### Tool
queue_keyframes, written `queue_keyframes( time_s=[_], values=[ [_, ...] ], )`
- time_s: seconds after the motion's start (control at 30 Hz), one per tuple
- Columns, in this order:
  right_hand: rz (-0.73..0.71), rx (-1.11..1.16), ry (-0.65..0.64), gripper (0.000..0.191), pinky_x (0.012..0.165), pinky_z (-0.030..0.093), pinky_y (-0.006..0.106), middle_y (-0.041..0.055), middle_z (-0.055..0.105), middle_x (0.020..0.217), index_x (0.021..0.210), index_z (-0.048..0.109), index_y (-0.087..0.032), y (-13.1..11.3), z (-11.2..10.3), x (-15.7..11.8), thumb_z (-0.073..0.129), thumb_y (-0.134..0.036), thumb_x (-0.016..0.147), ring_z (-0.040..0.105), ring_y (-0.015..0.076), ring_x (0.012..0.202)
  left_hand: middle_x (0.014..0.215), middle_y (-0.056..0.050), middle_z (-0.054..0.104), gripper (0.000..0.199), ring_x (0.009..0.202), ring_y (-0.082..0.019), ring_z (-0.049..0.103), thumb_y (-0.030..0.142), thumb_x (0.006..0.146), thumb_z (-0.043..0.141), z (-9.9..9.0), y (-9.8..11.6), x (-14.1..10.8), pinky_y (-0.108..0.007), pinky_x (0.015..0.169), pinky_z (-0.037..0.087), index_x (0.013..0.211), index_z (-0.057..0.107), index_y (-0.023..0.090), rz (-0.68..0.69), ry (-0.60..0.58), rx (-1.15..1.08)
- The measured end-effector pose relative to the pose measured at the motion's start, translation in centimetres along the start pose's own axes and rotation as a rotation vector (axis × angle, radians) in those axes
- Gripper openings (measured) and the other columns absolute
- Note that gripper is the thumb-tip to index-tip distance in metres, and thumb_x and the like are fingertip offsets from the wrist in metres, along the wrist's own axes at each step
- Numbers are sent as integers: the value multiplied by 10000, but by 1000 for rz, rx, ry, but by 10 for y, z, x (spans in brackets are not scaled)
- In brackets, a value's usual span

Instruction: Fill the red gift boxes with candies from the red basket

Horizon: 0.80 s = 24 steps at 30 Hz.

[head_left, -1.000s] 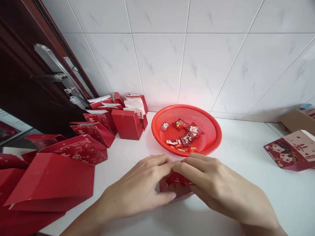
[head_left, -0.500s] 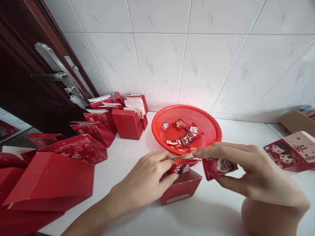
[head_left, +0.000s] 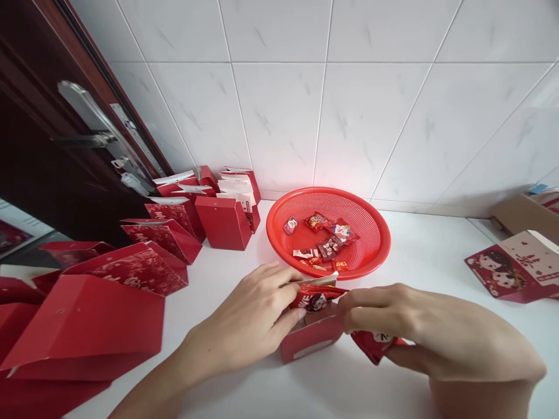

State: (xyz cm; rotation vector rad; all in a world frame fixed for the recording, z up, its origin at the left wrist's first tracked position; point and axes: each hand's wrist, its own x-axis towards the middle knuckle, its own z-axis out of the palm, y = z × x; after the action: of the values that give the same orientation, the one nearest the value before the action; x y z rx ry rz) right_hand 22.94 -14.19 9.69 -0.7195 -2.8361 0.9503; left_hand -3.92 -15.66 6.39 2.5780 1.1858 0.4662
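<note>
A small open red gift box (head_left: 312,342) stands on the white tabletop in front of me. My left hand (head_left: 257,314) is closed on its left side, fingers behind and thumb at the near rim. A red wrapped snack packet (head_left: 317,301) sticks up out of the box's opening. At the box's right edge, my right hand (head_left: 402,323) pinches a dark red candy packet (head_left: 374,344), partly covered by the fingers. Just behind the box, a red plastic basket (head_left: 384,247) holds several wrapped sweets (head_left: 329,245).
Several red gift boxes (head_left: 117,326) stand in rows on the left, beside a dark door (head_left: 30,151) with a metal handle (head_left: 87,139). A printed red and pink box (head_left: 519,267) lies at right, near a cardboard carton (head_left: 515,209). A tiled wall (head_left: 279,116) rises behind.
My right hand has come down with the candy packet, tilting it, and its fingers have moved to the box's right edge. My left hand keeps its hold on the box.
</note>
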Motion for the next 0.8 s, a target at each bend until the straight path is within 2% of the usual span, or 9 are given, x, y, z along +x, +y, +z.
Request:
queue_keyframes(
  time_s=[0.17, 0.33, 0.5, 0.6, 0.7, 0.8],
  values=[
    [-25, -38, -17, 334, 678, 473, 244, 55, 697, 1074, 873, 620, -180, 3, 9, 5, 513, 116, 761, 660, 164, 884, 1148, -60, 737, 192, 1075, -254, 669, 152, 989, 578, -5, 0, -1, -402, 982, 529, 1056, 751, 198, 13, -40, 43],
    [77, -120, 9, 443, 648, 439, 228, 28, 682, 1085, 968, 622, -183, 3, 24, 8, 453, 151, 731, 601, 114, 750, 1112, -60, 735, 230, 1011, -244, 659, 169, 1009, 530, -13, -5, -3, -404, 942, 523, 972, 755, 201, -37, -38, 104],
    [154, -171, -36, 481, 599, 373, 225, -30, 658, 987, 961, 588, -212, -4, 28, 5, 444, 167, 700, 532, 97, 674, 1202, -63, 727, 289, 1117, -263, 645, 178, 1015, 516, -24, -4, -2, -443, 1032, 480, 1205, 730, 227, -12, -106, 148],
    [162, -179, -35, 497, 599, 356, 237, -29, 649, 976, 971, 567, -214, -5, 30, 7, 444, 168, 678, 527, 106, 684, 1175, -61, 727, 274, 1118, -270, 646, 169, 1016, 495, -29, -2, 0, -481, 1081, 439, 1099, 749, 229, -14, -140, 200],
    [163, -223, -23, 424, 567, 322, 252, -16, 629, 1001, 932, 554, -214, -6, 35, 9, 454, 140, 719, 495, 112, 662, 1067, -57, 732, 258, 1039, -265, 660, 148, 992, 506, -32, 0, 3, -468, 1048, 450, 955, 749, 226, -9, -181, 271],
    [144, -299, 3, 430, 542, 285, 265, 4, 599, 1024, 961, 559, -211, -8, 42, 11, 451, 130, 723, 445, 118, 628, 1007, -45, 735, 247, 1016, -253, 662, 113, 951, 535, -38, 1, 7, -461, 1089, 418, 881, 742, 228, 26, -189, 314]
  ],
)
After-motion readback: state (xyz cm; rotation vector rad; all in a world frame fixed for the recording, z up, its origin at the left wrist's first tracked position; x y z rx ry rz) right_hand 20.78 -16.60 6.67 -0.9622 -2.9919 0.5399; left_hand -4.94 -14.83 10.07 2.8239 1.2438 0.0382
